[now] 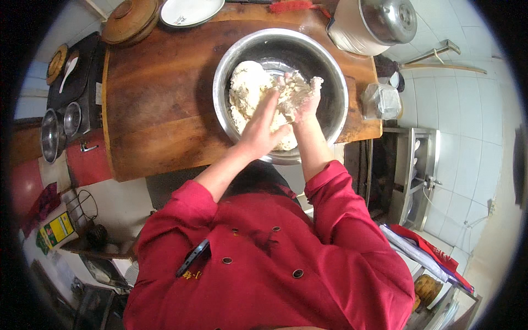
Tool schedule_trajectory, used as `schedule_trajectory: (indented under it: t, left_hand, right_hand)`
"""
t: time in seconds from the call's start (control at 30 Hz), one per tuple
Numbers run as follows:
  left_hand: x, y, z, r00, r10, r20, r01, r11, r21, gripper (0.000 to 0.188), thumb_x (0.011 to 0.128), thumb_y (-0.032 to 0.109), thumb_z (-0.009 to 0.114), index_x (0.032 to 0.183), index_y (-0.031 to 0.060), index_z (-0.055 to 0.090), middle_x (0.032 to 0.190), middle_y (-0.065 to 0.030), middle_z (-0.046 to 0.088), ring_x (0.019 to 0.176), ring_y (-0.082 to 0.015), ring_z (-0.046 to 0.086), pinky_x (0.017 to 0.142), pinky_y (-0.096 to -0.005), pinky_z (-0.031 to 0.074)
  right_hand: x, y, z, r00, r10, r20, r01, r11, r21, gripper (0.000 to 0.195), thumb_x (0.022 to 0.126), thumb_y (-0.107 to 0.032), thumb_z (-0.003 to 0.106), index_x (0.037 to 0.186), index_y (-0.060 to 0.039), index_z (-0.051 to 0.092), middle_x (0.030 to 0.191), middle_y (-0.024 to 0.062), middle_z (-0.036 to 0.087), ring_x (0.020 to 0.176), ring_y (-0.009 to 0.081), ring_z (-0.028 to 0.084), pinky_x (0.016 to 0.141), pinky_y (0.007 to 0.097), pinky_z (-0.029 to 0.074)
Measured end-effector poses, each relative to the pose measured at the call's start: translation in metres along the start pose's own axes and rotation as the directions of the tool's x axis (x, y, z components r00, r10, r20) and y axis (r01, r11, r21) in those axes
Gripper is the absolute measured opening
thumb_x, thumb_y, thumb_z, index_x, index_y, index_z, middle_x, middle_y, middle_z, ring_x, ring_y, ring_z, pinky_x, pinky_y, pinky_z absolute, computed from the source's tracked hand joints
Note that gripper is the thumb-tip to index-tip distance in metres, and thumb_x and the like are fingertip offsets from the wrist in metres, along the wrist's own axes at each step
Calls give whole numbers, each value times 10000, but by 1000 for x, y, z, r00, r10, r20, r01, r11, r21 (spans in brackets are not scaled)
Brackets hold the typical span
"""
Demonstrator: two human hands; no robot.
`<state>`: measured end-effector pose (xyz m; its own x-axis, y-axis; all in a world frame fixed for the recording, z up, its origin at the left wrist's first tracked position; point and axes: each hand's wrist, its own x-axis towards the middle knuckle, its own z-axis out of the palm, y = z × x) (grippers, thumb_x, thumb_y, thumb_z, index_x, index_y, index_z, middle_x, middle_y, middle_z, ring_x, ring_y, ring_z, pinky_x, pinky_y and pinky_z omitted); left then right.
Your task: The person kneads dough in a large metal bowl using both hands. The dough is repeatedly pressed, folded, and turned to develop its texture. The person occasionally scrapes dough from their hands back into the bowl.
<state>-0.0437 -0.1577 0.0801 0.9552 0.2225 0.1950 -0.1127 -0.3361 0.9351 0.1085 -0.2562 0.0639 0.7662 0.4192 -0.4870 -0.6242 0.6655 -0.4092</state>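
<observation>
A large stainless steel mixing bowl [333,66] holds a lumpy mass of pale, wet dough [246,84], mostly along its left side. Over the bowl, my right hand [307,108] is turned palm up with its fingers spread. Sticky dough coats that palm and its fingers. My left hand [260,131] reaches across the dough with its fingers stretched out, their tips against the dough-covered right palm. Far less dough shows on the left hand, though its palm side is hidden.
The bowl stands near the front edge of a wooden table [161,103]. Behind it are a lidded brown pot [130,20], a white plate [192,11], a red brush [291,5] and a metal-lidded container [350,29]. A clear plastic container [380,101] sits at the right edge.
</observation>
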Motion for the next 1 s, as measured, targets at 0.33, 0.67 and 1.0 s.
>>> schedule_trajectory:
  t: [0.33,0.67,1.0]
  left_hand:
    - [60,-16,54,999,21,-42,-21,1000,21,753,1069,552,307,1584,3,285,1656,-233,232,1559,-398,126,1268,-478,112]
    - [113,-53,90,976,-172,-131,214,854,474,513,1072,353,386,1533,134,440,1630,-141,356,1541,-357,235,1259,-492,148]
    - [97,-7,107,872,-488,-33,487,872,-46,370,898,267,733,1115,-31,697,1071,-209,728,990,-274,707,894,-405,554]
  right_hand:
    - [4,21,-19,995,-25,98,38,991,-132,636,1034,-618,437,1287,-48,562,1257,151,609,1092,305,602,974,456,513]
    - [-16,-63,-55,811,438,388,-483,875,22,789,1019,-667,402,1500,-44,450,1478,144,533,1323,273,541,1102,420,459]
    - [-20,-20,-24,997,25,-76,-55,900,-432,490,1025,-484,535,1258,-53,553,1122,109,638,925,248,660,849,366,541]
